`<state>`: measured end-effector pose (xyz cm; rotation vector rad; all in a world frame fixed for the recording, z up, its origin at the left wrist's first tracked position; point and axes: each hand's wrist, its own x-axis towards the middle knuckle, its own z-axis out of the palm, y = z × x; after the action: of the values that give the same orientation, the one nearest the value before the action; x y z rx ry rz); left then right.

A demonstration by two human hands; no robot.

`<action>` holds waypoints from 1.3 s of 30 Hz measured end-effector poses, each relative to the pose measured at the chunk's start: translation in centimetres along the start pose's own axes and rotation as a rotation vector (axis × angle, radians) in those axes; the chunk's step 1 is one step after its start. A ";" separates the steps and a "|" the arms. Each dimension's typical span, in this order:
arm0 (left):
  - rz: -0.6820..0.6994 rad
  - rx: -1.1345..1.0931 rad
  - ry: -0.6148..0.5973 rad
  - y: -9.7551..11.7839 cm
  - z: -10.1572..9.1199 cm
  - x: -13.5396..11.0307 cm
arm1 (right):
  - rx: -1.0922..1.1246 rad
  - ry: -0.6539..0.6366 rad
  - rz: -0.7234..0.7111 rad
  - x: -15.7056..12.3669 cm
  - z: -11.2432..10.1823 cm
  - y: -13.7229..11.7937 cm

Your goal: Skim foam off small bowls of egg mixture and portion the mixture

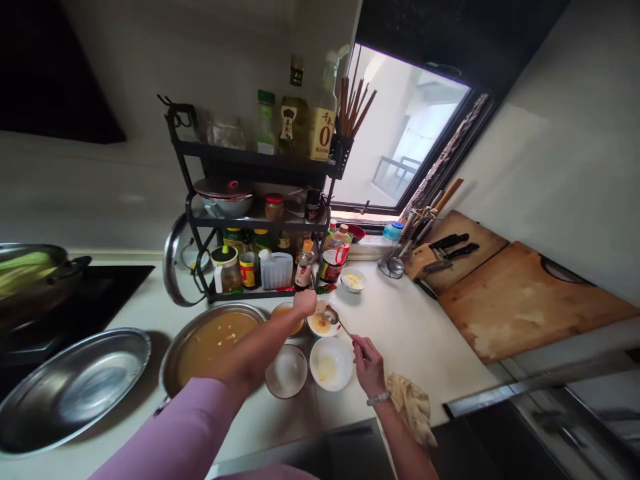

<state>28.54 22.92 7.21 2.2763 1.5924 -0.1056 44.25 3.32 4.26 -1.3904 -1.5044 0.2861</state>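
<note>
My left hand (pixel 305 303) reaches forward over the counter, closed on the rim of a small white bowl (pixel 320 325) holding yellowish sauce. My right hand (pixel 367 365) pinches the handle of a metal spoon (pixel 334 317) whose bowl hovers over that small bowl. Just beside it sits an orange-filled bowl (pixel 286 311), partly hidden by my left arm. Nearer me stand two white bowls: one (pixel 331 363) with a yellow smear, and another (pixel 286 371) to its left. A large metal basin (pixel 213 343) of brownish liquid lies to the left.
A black spice rack (pixel 250 220) with bottles and jars stands behind the bowls. A metal lid (pixel 73 387) lies at left, a wok (pixel 30 273) on the stove. Wooden cutting boards (pixel 520 300), a knife block (pixel 425 260), a small bowl (pixel 353 280) and a crumpled cloth (pixel 413 407) are at right.
</note>
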 end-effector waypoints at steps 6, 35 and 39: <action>-0.037 -0.002 -0.052 -0.1 0.2 0.7 | 0.076 0.003 0.019 -0.4 -0.8 1.3; 0.077 0.085 0.094 2.7 -0.9 -0.3 | 0.046 -0.050 -0.024 0.5 -1.9 1.4; 0.072 0.072 0.095 3.1 -0.9 -0.3 | 0.122 -0.036 0.055 0.3 -1.8 1.7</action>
<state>31.12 21.99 8.91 2.4244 1.5735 -0.0373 46.73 3.34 3.95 -1.3377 -1.4545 0.4319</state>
